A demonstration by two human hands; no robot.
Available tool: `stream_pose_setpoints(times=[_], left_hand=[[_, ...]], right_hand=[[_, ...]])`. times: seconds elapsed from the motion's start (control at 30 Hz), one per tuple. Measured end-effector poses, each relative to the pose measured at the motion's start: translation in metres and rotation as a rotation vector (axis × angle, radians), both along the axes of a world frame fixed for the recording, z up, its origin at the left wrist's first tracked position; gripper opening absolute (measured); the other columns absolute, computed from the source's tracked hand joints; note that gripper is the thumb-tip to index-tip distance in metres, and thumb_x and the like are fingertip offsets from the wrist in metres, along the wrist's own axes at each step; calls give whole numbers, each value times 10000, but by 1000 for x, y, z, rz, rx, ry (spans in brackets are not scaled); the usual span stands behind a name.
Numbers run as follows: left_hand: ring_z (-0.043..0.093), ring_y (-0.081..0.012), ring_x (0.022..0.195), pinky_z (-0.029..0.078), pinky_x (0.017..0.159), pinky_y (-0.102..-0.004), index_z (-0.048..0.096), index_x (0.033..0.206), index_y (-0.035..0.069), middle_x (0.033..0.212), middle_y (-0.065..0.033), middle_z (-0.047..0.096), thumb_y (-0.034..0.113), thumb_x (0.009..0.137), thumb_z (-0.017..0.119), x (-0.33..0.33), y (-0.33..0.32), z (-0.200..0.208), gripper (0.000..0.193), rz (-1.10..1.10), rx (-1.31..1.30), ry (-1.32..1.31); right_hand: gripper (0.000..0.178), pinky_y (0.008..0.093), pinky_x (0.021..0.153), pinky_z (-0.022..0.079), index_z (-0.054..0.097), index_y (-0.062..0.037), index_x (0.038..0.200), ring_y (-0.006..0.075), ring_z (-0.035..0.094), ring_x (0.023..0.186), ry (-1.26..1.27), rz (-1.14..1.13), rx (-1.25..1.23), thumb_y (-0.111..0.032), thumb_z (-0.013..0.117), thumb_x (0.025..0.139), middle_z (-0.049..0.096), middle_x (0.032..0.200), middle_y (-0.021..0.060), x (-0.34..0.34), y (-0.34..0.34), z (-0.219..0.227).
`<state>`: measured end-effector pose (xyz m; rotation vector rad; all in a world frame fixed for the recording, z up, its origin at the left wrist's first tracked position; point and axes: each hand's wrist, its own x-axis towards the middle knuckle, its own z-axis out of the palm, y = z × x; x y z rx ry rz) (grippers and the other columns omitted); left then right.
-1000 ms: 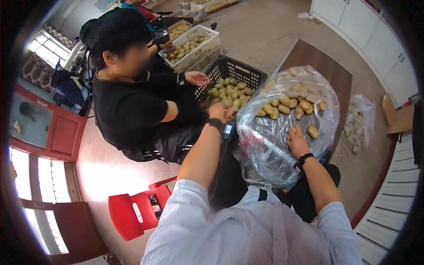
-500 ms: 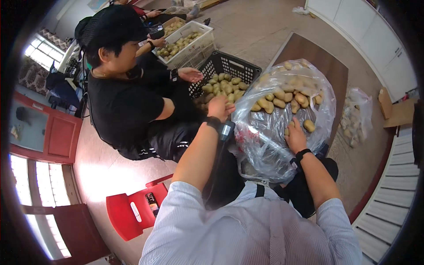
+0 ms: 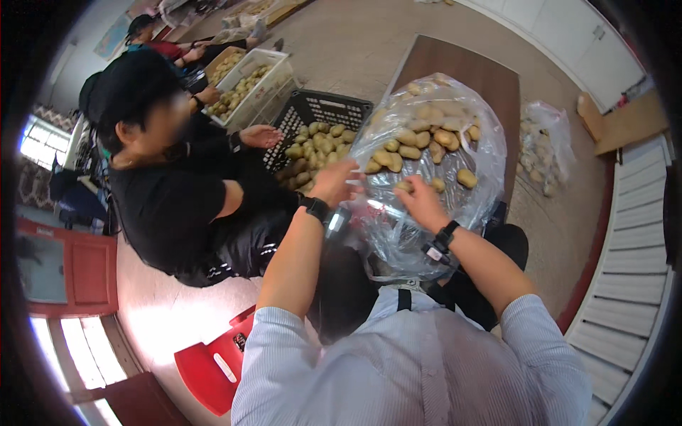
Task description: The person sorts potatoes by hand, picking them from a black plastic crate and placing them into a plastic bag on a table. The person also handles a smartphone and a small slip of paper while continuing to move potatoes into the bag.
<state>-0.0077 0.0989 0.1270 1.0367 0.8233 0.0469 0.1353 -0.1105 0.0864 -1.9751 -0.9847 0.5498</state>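
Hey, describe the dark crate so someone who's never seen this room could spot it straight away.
Start at the brown tabletop and find the clear plastic bag at its near end. Just left of that bag stands the dark crate, partly filled with potatoes. Its dark, perforated walls set it apart from the white crate behind it.

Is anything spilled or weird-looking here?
I see nothing clearly spilled or broken. The only slightly odd bit: two potatoes lie apart from the pile on the crinkly bag, near the right hand, so they look like strays.
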Motion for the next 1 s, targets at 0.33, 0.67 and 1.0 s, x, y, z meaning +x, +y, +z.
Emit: stream_pose_setpoints(times=[0.33,0.67,1.0], left_hand=[[641,-221,673,481,521,-317,526,1148,54,923,-79,630,377,975,508,14,-27,2,368,-265,-151,-54],[577,-209,668,464,549,-322,520,1031,60,897,-87,586,249,936,598,8,-10,-5,225,41,-45,-134],[619,-294,881,546,700,-384,534,1084,5,962,-133,567,161,941,519,0,14,-24,212,501,13,-46]], right_hand=[[316,438,752,487,567,-34,1118,401,623,885,140,185,191,-294,563,939,652,965,202,-28,27,43],[242,443,904,477,652,-59,1019,377,515,1094,-713,163,-185,-93,562,797,559,1187,137,21,-28,-46],[347,439,933,454,574,-36,1141,381,513,1099,-570,89,-339,-3,559,796,548,1181,173,34,-49,-61]])
